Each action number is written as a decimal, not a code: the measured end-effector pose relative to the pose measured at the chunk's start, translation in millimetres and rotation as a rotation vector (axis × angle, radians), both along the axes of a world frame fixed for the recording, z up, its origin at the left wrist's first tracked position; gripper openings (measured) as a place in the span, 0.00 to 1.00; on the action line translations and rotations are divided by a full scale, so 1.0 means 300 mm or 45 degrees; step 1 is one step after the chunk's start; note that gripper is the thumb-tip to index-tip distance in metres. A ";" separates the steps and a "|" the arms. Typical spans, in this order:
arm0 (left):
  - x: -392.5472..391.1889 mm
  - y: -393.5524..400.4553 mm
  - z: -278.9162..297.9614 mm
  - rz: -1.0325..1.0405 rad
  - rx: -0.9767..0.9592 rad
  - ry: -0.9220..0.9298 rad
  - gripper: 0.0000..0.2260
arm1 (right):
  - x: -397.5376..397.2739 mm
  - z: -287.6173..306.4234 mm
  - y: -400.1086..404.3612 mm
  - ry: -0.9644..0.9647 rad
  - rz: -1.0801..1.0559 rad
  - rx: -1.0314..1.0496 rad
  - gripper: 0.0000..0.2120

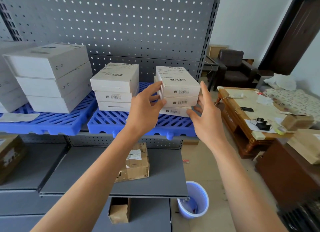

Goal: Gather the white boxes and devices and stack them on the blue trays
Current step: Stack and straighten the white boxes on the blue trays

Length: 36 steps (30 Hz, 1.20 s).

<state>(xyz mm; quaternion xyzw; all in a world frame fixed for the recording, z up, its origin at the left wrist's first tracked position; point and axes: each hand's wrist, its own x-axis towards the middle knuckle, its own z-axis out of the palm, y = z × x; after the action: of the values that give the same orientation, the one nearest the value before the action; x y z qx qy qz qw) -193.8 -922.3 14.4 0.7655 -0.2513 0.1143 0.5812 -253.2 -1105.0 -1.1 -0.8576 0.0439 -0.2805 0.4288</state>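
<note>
A person's left hand and right hand, fingers relaxed and spread, are flanking a stack of white boxes sitting on a blue tray; the boxes are looking light, rigid, smooth-sided, best squeezed at opposite sides.

Open gap between middle stack and right stack; pegboard blocks behind; tray front bare

Three box stacks side by side on trays; carton on shelf below.
</note>
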 end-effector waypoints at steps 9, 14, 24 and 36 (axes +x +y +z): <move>0.022 0.021 0.014 -0.019 0.026 -0.005 0.25 | 0.004 -0.009 -0.008 0.002 -0.008 -0.072 0.43; 0.044 0.034 0.021 -0.054 0.052 0.027 0.26 | 0.006 -0.008 -0.027 0.019 -0.038 -0.110 0.41; 0.048 0.028 0.028 -0.134 0.073 0.021 0.26 | 0.026 -0.014 -0.042 -0.007 0.022 -0.066 0.28; 0.045 0.009 0.016 -0.128 0.064 0.016 0.27 | 0.027 -0.020 -0.037 -0.001 0.028 -0.029 0.24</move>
<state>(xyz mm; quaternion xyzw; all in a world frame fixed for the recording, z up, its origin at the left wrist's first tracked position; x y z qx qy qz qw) -180.1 -919.5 19.2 0.7670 -0.2883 0.0738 0.5685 -245.0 -1116.2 -7.0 -0.8628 0.0310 -0.2766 0.4221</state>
